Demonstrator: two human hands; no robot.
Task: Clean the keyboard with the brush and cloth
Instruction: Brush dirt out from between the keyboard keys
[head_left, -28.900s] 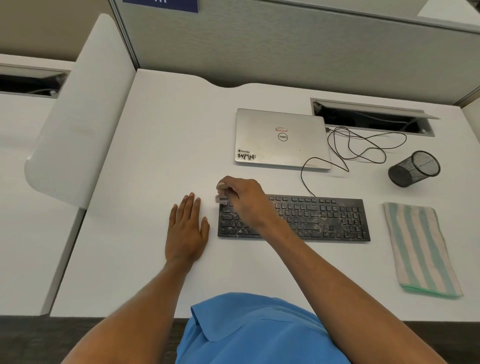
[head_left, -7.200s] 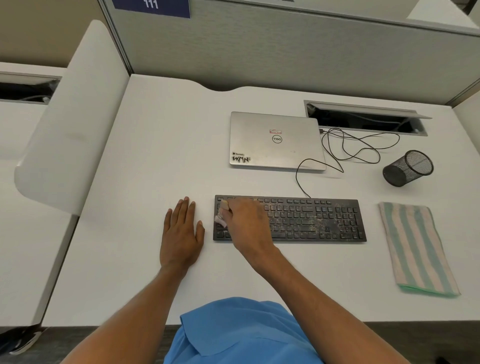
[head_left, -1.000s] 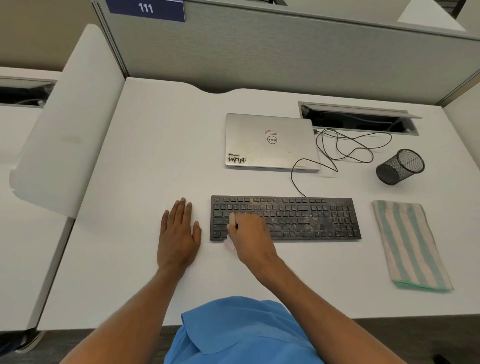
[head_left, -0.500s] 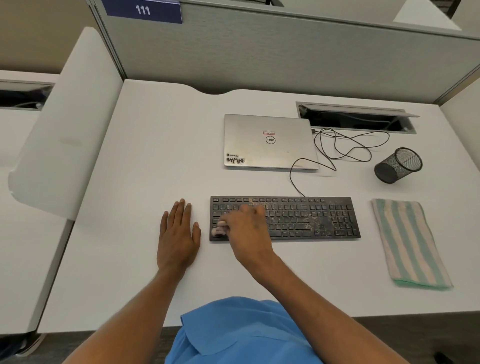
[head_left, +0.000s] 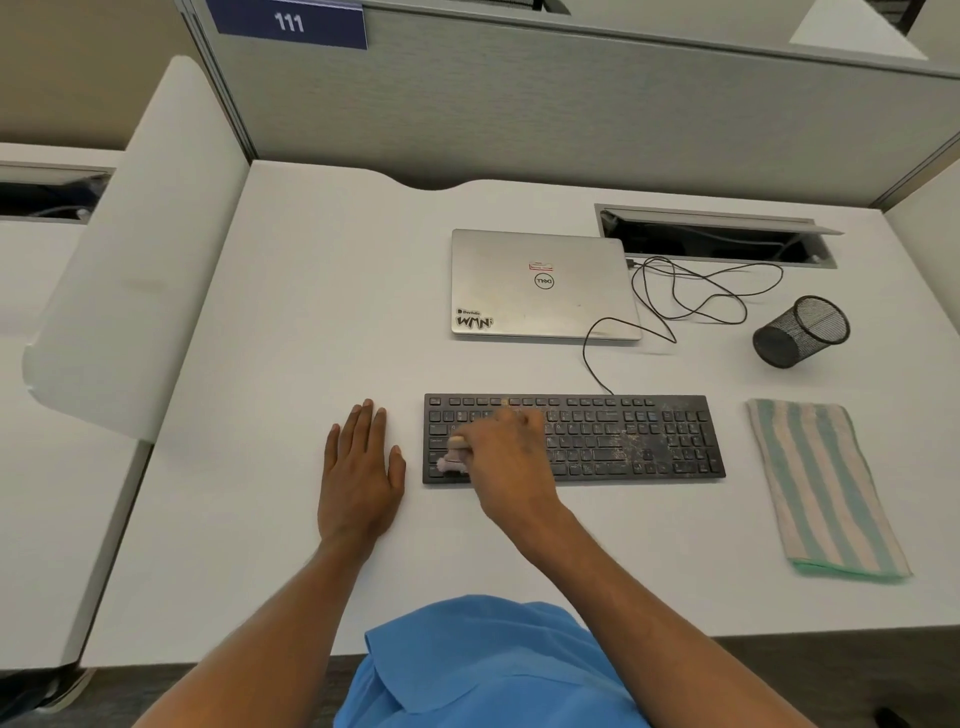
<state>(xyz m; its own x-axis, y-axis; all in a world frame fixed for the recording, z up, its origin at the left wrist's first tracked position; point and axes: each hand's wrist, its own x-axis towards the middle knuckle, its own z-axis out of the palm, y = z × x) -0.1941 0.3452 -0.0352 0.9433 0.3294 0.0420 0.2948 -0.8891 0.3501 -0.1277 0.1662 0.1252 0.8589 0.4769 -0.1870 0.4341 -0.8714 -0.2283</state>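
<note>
A black keyboard (head_left: 639, 439) lies on the white desk, with pale dust and crumbs on its right half. My right hand (head_left: 506, 457) is over the keyboard's left part and grips a small brush (head_left: 453, 460); its pinkish bristles touch the keys near the lower left corner. The hand is motion-blurred. My left hand (head_left: 361, 467) lies flat on the desk just left of the keyboard, fingers straight. A folded cloth (head_left: 821, 483) with green and beige stripes lies on the desk to the right of the keyboard.
A shut silver laptop (head_left: 543, 286) sits behind the keyboard, with the keyboard's black cable (head_left: 691, 296) looped beside it. A black mesh cup (head_left: 802, 332) lies on its side at the right. A cable slot (head_left: 717, 236) is at the desk's back; grey partition behind.
My right hand has swept the brush back and forth over the keyboard's left keys, now near the lower left corner. The left hand has stayed flat on the desk.
</note>
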